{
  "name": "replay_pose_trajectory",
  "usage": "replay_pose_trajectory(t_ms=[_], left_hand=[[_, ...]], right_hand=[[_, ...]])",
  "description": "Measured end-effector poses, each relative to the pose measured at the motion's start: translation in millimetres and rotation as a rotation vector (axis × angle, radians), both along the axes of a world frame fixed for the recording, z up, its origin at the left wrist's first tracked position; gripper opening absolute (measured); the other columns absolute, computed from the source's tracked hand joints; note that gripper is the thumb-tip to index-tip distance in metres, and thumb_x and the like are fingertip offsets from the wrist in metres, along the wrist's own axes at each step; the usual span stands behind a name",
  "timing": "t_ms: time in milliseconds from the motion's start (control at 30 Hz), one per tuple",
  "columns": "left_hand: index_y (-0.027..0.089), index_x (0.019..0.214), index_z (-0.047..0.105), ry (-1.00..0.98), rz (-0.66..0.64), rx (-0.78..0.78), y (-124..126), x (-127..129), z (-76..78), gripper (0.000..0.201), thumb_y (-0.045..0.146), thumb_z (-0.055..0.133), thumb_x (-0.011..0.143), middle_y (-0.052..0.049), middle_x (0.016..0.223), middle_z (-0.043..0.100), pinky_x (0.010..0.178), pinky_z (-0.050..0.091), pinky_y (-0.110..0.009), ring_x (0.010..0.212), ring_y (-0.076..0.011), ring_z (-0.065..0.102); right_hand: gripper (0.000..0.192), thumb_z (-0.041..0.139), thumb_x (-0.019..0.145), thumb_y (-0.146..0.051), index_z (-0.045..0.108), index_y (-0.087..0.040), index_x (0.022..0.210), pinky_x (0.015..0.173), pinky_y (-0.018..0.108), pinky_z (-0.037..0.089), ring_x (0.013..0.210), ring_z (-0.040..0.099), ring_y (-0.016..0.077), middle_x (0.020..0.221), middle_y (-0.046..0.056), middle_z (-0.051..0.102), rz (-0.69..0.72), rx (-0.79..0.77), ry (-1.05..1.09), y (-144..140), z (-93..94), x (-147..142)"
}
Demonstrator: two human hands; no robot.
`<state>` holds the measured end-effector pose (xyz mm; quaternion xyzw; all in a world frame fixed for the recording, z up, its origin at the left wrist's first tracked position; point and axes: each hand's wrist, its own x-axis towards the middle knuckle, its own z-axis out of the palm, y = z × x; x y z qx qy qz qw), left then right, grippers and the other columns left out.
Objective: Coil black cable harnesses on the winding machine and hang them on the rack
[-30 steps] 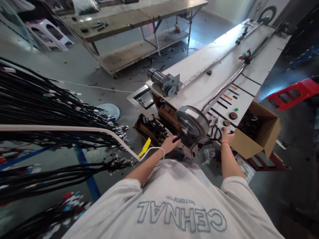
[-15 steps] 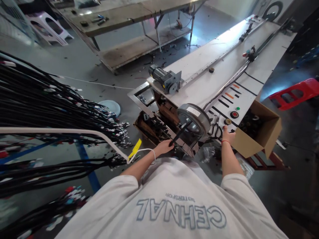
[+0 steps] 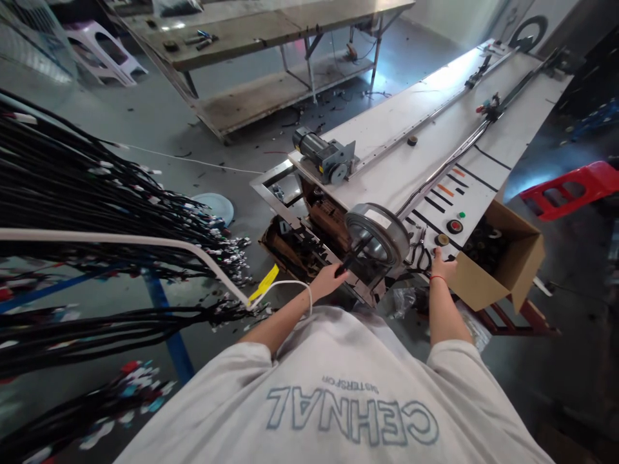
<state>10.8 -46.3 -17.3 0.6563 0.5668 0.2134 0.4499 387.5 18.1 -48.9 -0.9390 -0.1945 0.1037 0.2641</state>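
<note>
Left hand on black rod beside the grey wheel, open boxes on either side

At the middle of the frame, the left hand (image 3: 329,280) has its fingers closed around a slim black rod-like piece (image 3: 351,256), which slants up and right from the fist to the front of a round grey metal wheel (image 3: 387,235) with a white label on its rim. Right of centre, the right hand (image 3: 442,265) is at the near edge of a long white flat-topped surface (image 3: 435,138), its thumb just beside a small brown-and-black tape roll (image 3: 442,240); whether its fingers grip anything cannot be told.

At the right of the frame, near that hand, an open brown cardboard box (image 3: 476,282) tilts toward the viewer. Dark round roll-like pieces (image 3: 485,240) lie jumbled inside, a paler one among them. Left of the wheel, at centre, a low open dark-brown box (image 3: 271,252) sits beneath the white surface's end; its contents are dark and too cluttered to name.

Below the wheel is a crumpled clear plastic bag (image 3: 403,300), its contents unclear. In the upper left, another see-through plastic bag (image 3: 176,6), dark inside and cut off by the frame, lies on a long brown worn surface (image 3: 242,35). A shallow pale-blue round vessel (image 3: 217,207) rests on the grey floor (image 3: 164,138), left of centre, beside black cable bundles (image 3: 97,180) tipped with white connectors.
</note>
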Motion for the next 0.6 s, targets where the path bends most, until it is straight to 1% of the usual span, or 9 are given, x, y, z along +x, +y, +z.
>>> replay_pose_trajectory(t_ms=[67,167,300,400,467,533,600], left_hand=[[0.016,0.083,0.063,-0.015,0.011,0.013,6.6,6.2,-0.8,0.020,0.035,0.057,0.086,-0.004,0.079,0.067,0.070,0.042,-0.027,0.073,-0.0177,0.059],[0.017,0.087,0.063,0.002,0.017,0.026,12.8,11.1,-2.8,0.024,0.040,0.054,0.089,-0.005,0.081,0.068,0.073,0.044,-0.028,0.076,-0.0193,0.061],[0.017,0.090,0.063,0.080,-0.025,-0.013,12.7,8.8,-11.3,0.027,0.042,0.053,0.090,-0.006,0.082,0.069,0.075,0.045,-0.030,0.078,-0.0210,0.063],[0.018,0.093,0.063,0.091,-0.090,-0.019,7.5,-1.6,-23.7,0.024,0.039,0.054,0.089,-0.005,0.085,0.069,0.077,0.046,-0.029,0.080,-0.0200,0.063],[0.018,0.089,0.063,0.123,-0.150,-0.030,2.4,-12.0,-34.5,0.023,0.039,0.055,0.088,-0.005,0.084,0.069,0.076,0.046,-0.028,0.079,-0.0196,0.063],[0.017,0.080,0.063,0.199,-0.212,-0.114,-3.9,-23.4,-45.5,0.025,0.041,0.057,0.086,-0.004,0.076,0.067,0.070,0.045,-0.027,0.074,-0.0193,0.062],[0.017,0.074,0.063,0.266,-0.243,-0.204,-11.4,-34.4,-54.3,0.028,0.043,0.058,0.084,-0.003,0.069,0.065,0.065,0.043,-0.025,0.069,-0.0186,0.061]], right_hand=[[0.070,0.064,0.079,-0.067,0.055,-0.011,0.120,0.097,0.048,0.048,0.116,0.060,0.0381,0.124,0.024,0.062,0.003,-0.011,0.000,-0.2,0.7,-0.1],[0.072,0.063,0.079,-0.069,0.055,-0.012,0.121,0.097,0.048,0.047,0.116,0.060,0.0375,0.124,0.024,0.062,-0.005,-0.029,0.001,-0.5,3.0,-0.9],[0.074,0.063,0.078,-0.070,0.055,-0.010,0.121,0.097,0.047,0.048,0.115,0.060,0.0385,0.123,0.025,0.062,-0.021,-0.028,-0.008,-0.2,6.1,-2.8],[0.072,0.062,0.079,-0.070,0.056,-0.010,0.119,0.096,0.048,0.048,0.113,0.061,0.0382,0.120,0.025,0.063,-0.025,-0.031,-0.011,0.2,6.2,-3.6],[0.071,0.059,0.080,-0.072,0.056,-0.012,0.117,0.095,0.048,0.049,0.112,0.062,0.0382,0.119,0.025,0.064,-0.035,-0.033,-0.010,0.4,5.6,-3.6],[0.071,0.060,0.079,-0.073,0.057,-0.013,0.115,0.094,0.049,0.049,0.113,0.061,0.0384,0.119,0.025,0.063,-0.040,-0.036,-0.012,0.4,5.1,-3.3],[0.071,0.063,0.076,-0.073,0.057,-0.013,0.115,0.095,0.048,0.049,0.114,0.061,0.0385,0.120,0.025,0.063,-0.032,-0.038,-0.012,0.3,5.0,-3.0]])
